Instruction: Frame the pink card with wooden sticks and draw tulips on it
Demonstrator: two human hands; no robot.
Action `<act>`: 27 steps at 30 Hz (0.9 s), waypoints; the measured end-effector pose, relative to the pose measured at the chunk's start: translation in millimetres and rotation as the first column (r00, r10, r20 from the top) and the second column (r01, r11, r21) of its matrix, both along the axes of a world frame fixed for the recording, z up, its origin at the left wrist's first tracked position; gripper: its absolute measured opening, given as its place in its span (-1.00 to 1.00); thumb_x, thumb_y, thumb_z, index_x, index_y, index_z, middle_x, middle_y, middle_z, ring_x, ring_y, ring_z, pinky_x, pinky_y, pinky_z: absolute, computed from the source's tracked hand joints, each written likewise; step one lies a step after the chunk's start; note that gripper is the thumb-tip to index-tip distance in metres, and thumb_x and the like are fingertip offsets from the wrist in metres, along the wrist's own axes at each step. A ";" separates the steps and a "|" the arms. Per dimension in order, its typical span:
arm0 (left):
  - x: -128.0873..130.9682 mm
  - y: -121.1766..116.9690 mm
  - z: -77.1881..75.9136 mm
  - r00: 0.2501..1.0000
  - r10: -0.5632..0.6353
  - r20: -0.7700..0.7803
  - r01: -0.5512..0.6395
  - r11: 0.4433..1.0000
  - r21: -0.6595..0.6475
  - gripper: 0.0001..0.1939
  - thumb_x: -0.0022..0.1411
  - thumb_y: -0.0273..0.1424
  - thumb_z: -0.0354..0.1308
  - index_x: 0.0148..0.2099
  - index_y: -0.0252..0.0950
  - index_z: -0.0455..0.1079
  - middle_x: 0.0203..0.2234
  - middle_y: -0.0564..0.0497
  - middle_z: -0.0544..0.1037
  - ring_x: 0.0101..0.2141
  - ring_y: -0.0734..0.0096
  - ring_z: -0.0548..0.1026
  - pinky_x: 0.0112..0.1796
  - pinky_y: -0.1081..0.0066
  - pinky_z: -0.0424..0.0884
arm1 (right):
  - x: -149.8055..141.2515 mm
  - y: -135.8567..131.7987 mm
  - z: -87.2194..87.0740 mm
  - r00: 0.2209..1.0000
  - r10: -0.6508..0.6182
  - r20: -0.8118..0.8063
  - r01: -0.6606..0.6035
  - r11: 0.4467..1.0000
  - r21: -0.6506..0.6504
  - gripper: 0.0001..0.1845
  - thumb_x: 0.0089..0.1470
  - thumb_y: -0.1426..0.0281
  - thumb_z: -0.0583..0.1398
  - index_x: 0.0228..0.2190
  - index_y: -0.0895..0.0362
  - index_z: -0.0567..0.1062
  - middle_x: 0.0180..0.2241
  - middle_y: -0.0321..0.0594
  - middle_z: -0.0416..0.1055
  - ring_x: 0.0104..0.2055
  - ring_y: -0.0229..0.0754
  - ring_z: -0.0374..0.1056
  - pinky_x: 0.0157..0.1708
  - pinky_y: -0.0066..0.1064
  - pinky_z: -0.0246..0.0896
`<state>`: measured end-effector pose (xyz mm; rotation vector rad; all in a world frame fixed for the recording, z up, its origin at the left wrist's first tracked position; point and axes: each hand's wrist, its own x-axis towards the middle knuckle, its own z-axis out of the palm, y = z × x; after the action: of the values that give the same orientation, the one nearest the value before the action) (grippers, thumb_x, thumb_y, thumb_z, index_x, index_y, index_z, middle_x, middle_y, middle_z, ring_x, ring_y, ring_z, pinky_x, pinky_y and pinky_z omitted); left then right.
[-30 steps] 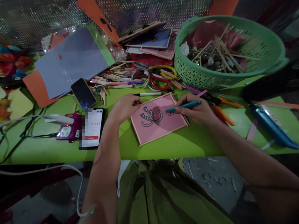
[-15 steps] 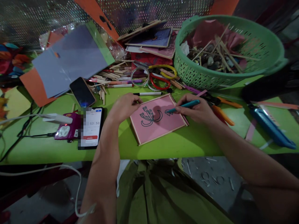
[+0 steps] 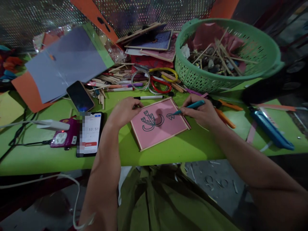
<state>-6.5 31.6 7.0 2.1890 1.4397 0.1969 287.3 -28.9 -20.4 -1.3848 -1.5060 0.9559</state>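
A pink card [image 3: 156,134] edged with thin wooden sticks lies tilted on the green table. It bears a dark line drawing of flowers on curved stems at its left, and a separate small triangular shape at its right. My right hand [image 3: 201,112] pinches a teal pen [image 3: 195,104], its tip touching or just over that small shape. At the card's upper left corner, my left hand [image 3: 125,110] rests with fingers curled and thumb against the edge, gripping it. Just behind the card lies a white marker [image 3: 151,97] with a dark end.
Behind are scissors [image 3: 160,86], a tape roll [image 3: 140,80], pens and loose sticks. A green basket [image 3: 202,77] holds stones and sticks at back right. Two phones [image 3: 80,96] and a purple power adapter [image 3: 63,136] with cables sit left. Orange-handled pliers [image 3: 225,118] and a blue case [image 3: 271,128] lie right.
More dark lines show on the small shape at the card's right, and the pen tip has shifted slightly on it. The whole view has moved a little; my left hand keeps its place on the card.
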 end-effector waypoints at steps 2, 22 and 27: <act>0.3 -0.2 0.3 1.000 0.005 -0.007 -0.005 1.000 -0.001 -0.67 0.25 -0.42 0.13 -0.04 -0.22 0.67 -0.18 -0.07 0.67 -0.15 0.18 0.59 -0.03 0.29 0.45 | 1.0 0.1 1.0 1.000 -0.001 0.002 0.001 1.000 -0.010 -0.69 -0.08 0.16 0.44 -0.55 0.05 0.48 -0.56 -0.33 0.35 -0.47 -0.21 0.21 -0.46 -0.32 0.07; 1.7 -0.2 3.2 0.999 -0.017 -0.047 0.017 1.000 0.001 -0.64 0.25 -0.42 0.11 -0.02 -0.26 0.67 -0.14 -0.09 0.68 -0.12 0.17 0.59 -0.03 0.28 0.45 | -3.0 -3.4 1.0 0.987 0.153 -0.054 -0.156 0.987 -0.051 -0.50 -0.08 -0.08 0.49 -0.49 0.06 0.53 -0.49 -0.26 0.46 -0.41 -0.15 0.36 -0.41 -0.28 0.22; 1.2 -0.5 4.6 0.998 -0.016 -0.060 0.015 1.000 -0.007 -0.63 0.25 -0.40 0.11 0.00 -0.25 0.66 -0.13 -0.08 0.68 -0.13 0.18 0.59 -0.01 0.29 0.46 | -3.0 -1.9 2.8 0.990 0.128 -0.053 -0.130 0.991 -0.035 -0.57 -0.07 0.03 0.49 -0.52 0.06 0.51 -0.53 -0.29 0.42 -0.44 -0.18 0.31 -0.43 -0.31 0.16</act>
<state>-5.4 31.1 11.6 2.2174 1.4529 0.1218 284.2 -30.9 -17.6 -1.2931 -1.5612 1.0971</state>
